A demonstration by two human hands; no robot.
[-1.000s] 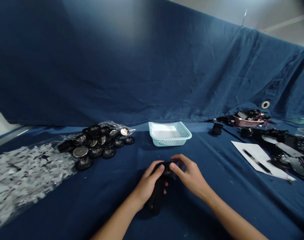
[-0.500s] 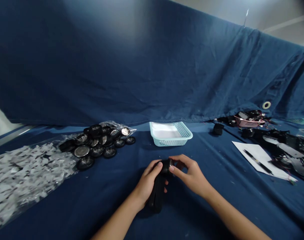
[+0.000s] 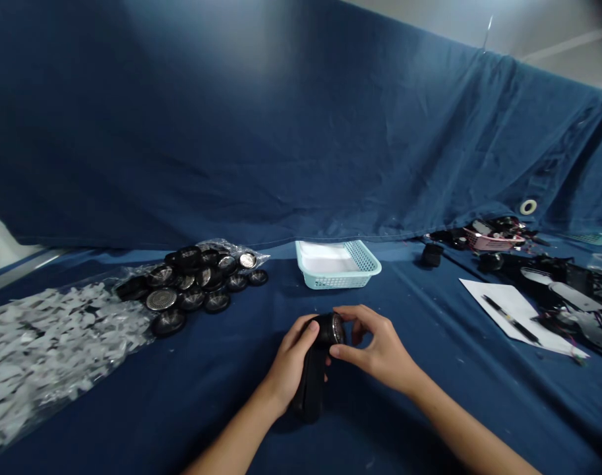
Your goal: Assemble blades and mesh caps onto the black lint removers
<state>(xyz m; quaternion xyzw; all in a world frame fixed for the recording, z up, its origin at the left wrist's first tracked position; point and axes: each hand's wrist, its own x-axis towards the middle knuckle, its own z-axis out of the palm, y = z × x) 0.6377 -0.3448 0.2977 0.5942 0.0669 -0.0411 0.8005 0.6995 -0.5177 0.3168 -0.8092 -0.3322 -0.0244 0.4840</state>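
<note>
Blue cloth [image 3: 221,389] is spread beneath; the black device [image 3: 311,382] is gripped by the left hand [image 3: 295,359], its round head [image 3: 337,328] pinched by the right hand's [image 3: 377,343] slightly parted fingers.

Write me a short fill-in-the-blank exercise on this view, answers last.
While the right hand touches its round head, the long black handheld device is gripped around its body by the ____ hand.
The slim, mostly black pen lies on a white sheet of ____.
The perforated basket among the dark parts at right is coloured ____.

Missing words: left; paper; pink.
</note>
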